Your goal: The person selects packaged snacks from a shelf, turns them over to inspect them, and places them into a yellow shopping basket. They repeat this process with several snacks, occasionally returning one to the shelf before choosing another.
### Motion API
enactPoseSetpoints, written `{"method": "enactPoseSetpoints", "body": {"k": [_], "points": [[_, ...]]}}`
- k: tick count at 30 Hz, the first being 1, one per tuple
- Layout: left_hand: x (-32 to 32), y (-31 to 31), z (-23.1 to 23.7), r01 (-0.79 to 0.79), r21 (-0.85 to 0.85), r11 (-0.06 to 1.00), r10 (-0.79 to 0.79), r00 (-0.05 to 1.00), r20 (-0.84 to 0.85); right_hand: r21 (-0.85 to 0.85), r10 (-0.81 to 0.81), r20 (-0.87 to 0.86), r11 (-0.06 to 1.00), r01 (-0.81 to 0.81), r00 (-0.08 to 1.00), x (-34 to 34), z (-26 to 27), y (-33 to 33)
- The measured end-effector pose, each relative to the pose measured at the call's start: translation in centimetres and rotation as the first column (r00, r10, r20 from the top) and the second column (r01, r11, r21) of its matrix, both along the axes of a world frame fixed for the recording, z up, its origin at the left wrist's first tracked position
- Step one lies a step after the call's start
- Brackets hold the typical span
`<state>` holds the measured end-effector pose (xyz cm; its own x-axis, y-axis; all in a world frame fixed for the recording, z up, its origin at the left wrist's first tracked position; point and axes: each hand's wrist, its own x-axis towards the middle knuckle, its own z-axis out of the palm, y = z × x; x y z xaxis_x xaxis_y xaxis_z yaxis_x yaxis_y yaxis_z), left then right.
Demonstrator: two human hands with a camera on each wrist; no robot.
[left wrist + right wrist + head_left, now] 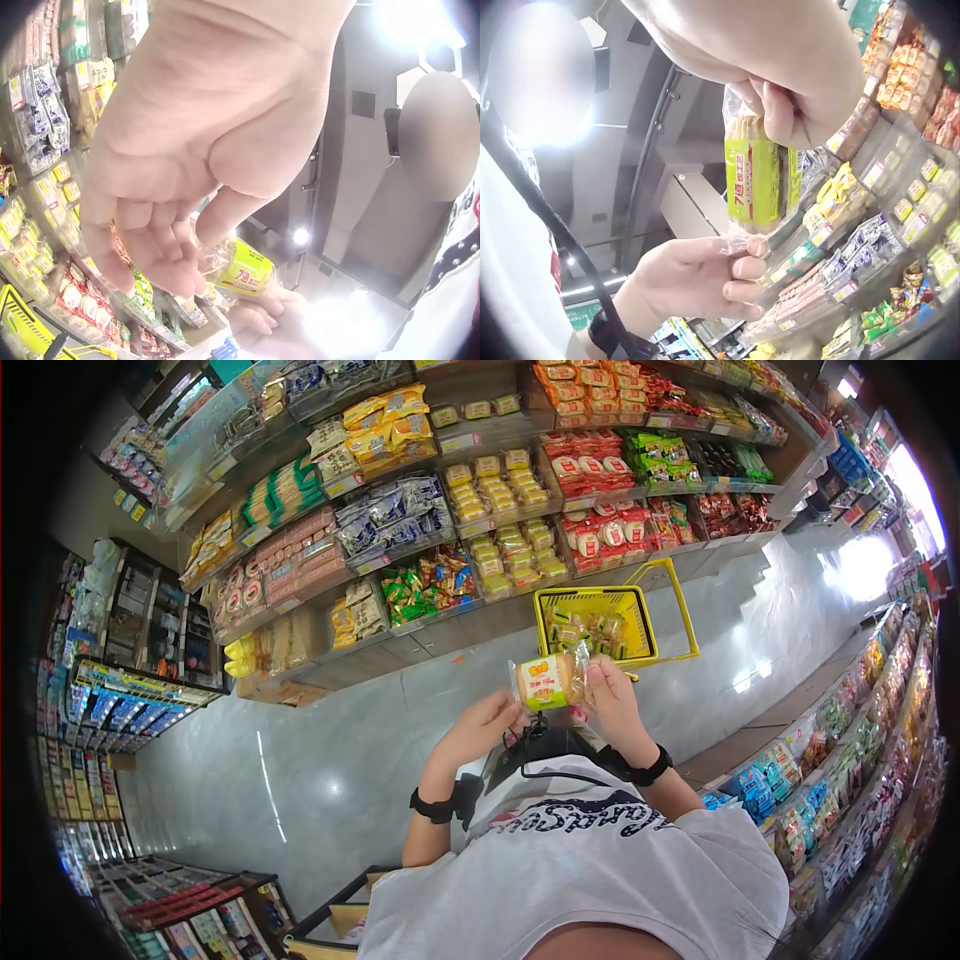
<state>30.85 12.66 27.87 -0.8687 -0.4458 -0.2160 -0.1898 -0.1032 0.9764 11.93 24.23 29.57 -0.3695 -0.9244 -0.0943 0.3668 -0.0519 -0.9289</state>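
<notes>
A clear-wrapped snack packet (545,682) hangs between a person's two hands just below the centre of the head view, its printed front facing upward. The left hand (483,722) reaches in from the lower left with wrist raised; its thumb and forefinger pinch the crinkled clear end of the wrapper, the other fingers loosely bent, as the right wrist view shows. The right hand (615,702) comes from the right, forearm angled up, fingers curled and gripping the packet's opposite end.

Bold red characters on the yellow-green band begin "7道" in both wrist views; the smaller lines are too fine to read. The front also carries a white panel with red writing and a yellow-orange emblem, and tan, layered-looking contents show through the film.

Just beyond the hands, a yellow basket (648,625), its handle (690,618) swung to the right, holds small yellow-green packets (605,635). Black wristbands (652,765) circle both wrists above a white shirt (570,870) with dark script lettering, partly folded. Across the top of the frame, tiered shelves (408,650) carry red packets (587,465), green packets (660,460) and blue-and-white packets (393,517) above a shiny grey floor (330,780).
</notes>
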Motion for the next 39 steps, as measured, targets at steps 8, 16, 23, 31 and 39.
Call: {"method": "enactPoseSetpoints", "body": {"k": [8,16,23,31,39], "points": [[-3.7,-1.1,0.5,-0.076,-0.055,0.996,0.080,0.995,0.058,-0.004,0.058,0.071,0.998,-0.058,0.996,-3.7,-0.5,-2.0],[-9.6,-2.1,1.1,-0.123,-0.129,0.984,0.143,0.978,0.154,0.082,0.144,-0.078,0.987,-0.138,0.986,-10.2,-0.3,-4.1],[-15.6,-3.0,0.9,-0.220,-0.257,0.941,0.262,0.954,0.142,0.219,0.232,-0.473,0.965,-0.141,0.850,-17.6,-0.1,-6.2],[-22.1,-2.8,1.2,-0.222,-0.521,0.824,0.373,0.905,0.203,0.264,0.397,-0.296,0.908,-0.325,0.869,-25.4,-2.3,-7.6],[-26.0,-4.2,-0.6,-0.210,-0.752,0.624,0.454,0.882,0.130,0.229,0.444,-0.425,0.896,-0.381,0.789,-30.8,-4.7,-11.1]]}}
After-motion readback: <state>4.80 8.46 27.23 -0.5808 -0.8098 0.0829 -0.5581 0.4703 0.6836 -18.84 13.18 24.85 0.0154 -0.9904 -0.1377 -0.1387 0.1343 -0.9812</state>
